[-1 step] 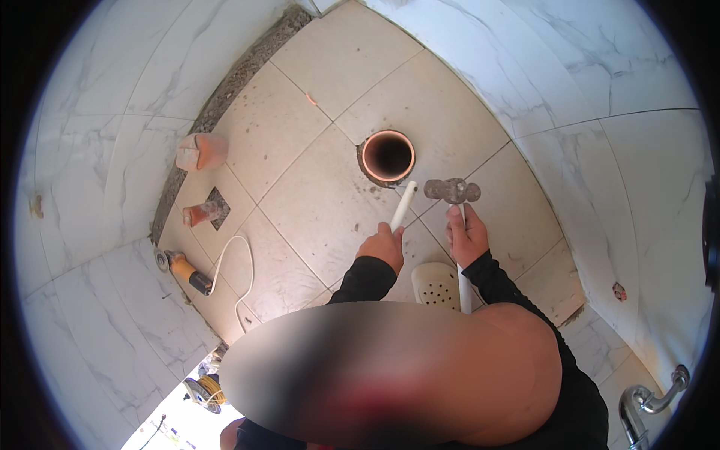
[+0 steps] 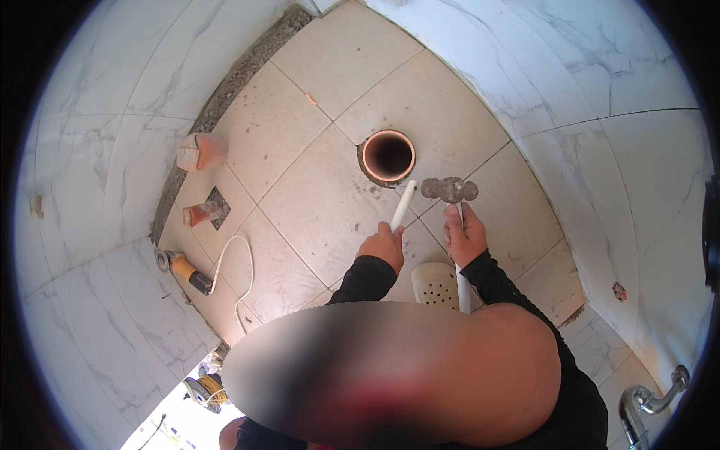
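My left hand (image 2: 381, 247) is closed around a white rod-like handle (image 2: 404, 206) with a small dark hole near its upper end. Whether it belongs to a longer tool is hidden by my fist. In my right hand (image 2: 466, 234) is a ball-peen hammer (image 2: 450, 190), gripped close under its rusty head, its white handle running down toward me. The hammer head hangs just right of the handle's tip, apart from it. Ahead of both hands, an orange pipe (image 2: 388, 133) opens upward through the floor, with a rough gap around its rim.
An angle grinder (image 2: 182, 271) lies at the left with its white cord (image 2: 250, 279) on the tiled floor (image 2: 300, 247). Two orange pipe stubs (image 2: 202, 152) rise along the left wall. My pale perforated clog (image 2: 435, 286) is below my hands. A chrome pipe (image 2: 637, 409) stands lower right.
My right hand and the hammer have shifted very slightly to the left. My left hand stays where it was.
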`<control>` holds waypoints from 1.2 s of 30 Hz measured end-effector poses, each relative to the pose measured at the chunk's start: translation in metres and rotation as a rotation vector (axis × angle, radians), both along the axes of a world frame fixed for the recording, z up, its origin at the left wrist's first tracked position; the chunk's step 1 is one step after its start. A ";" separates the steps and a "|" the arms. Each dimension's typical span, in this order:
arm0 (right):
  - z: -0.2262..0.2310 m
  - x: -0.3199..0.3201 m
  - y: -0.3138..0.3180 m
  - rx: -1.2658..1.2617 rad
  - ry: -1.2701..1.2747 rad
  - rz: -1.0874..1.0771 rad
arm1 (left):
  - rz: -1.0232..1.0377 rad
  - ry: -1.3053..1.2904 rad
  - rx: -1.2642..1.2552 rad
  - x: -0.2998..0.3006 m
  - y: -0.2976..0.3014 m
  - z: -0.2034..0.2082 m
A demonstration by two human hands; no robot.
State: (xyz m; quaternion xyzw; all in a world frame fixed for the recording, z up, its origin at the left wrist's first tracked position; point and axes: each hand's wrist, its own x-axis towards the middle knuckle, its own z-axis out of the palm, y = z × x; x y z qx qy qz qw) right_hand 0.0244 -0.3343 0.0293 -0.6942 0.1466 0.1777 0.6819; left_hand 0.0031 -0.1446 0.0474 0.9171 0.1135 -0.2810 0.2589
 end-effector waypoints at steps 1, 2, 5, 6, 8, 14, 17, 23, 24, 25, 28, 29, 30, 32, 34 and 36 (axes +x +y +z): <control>0.003 0.001 0.004 -0.022 -0.001 0.037 | 0.004 -0.027 0.002 0.000 0.000 0.000; 0.006 0.005 0.006 0.022 0.022 0.020 | 0.006 -0.012 -0.004 0.000 0.000 0.000; 0.013 0.025 0.011 0.086 0.090 -0.043 | -0.011 -0.006 -0.026 0.003 0.004 -0.006; 0.014 0.034 0.013 0.061 0.114 -0.073 | -0.020 -0.011 -0.039 0.004 0.005 -0.008; 0.016 0.055 0.015 -0.025 0.091 -0.130 | -0.009 -0.016 -0.072 0.013 0.007 -0.016; 0.021 0.056 0.031 -0.072 0.028 -0.225 | 0.045 0.039 -0.235 0.022 -0.003 -0.025; 0.016 0.038 0.034 -0.034 0.040 -0.264 | 0.162 0.084 -0.307 0.016 -0.015 -0.030; 0.005 0.012 0.054 0.005 0.150 -0.405 | 0.163 0.028 -0.271 -0.003 -0.012 -0.030; 0.003 0.007 0.058 -0.008 0.161 -0.428 | 0.158 0.019 -0.273 -0.002 -0.012 -0.031; 0.000 0.006 0.061 -0.010 0.173 -0.461 | 0.155 -0.013 -0.288 0.001 -0.012 -0.032; -0.010 -0.001 0.062 -0.018 0.251 -0.317 | 0.143 -0.005 -0.229 0.003 -0.013 -0.035; -0.013 -0.002 0.059 -0.020 0.213 -0.317 | 0.129 -0.024 -0.230 0.002 -0.014 -0.036; -0.016 -0.002 0.056 -0.016 0.204 -0.325 | 0.126 -0.039 -0.230 0.000 -0.014 -0.037; -0.019 -0.005 0.050 -0.010 0.173 -0.357 | 0.134 -0.052 -0.234 -0.004 -0.013 -0.040; -0.019 -0.008 0.047 -0.013 0.148 -0.436 | 0.158 -0.050 -0.242 -0.007 -0.013 -0.041; -0.018 -0.008 0.049 0.019 0.120 -0.438 | 0.157 -0.053 -0.229 -0.006 -0.015 -0.041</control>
